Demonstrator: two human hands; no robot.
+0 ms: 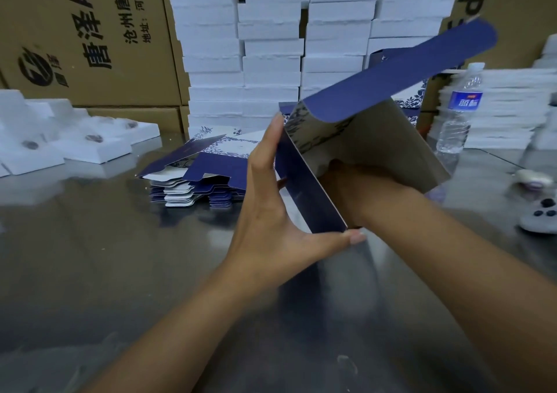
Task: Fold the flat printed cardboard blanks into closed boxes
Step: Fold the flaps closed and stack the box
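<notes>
The left hand (268, 208) presses flat, fingers straight, against the blue side of the half-folded box (370, 139). The right hand (343, 178) reaches inside it, its grip hidden. Flat blanks (196, 178) lie beyond the left hand.

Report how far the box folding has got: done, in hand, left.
Done: no finished blue box is clearly visible; the white stacks behind may be other stock. In hand: one box, opened up with its lid flap raised, left hand flat against its side, right hand reaching inside. Left: closing this one, then the pile of flat blanks on the table.
</notes>
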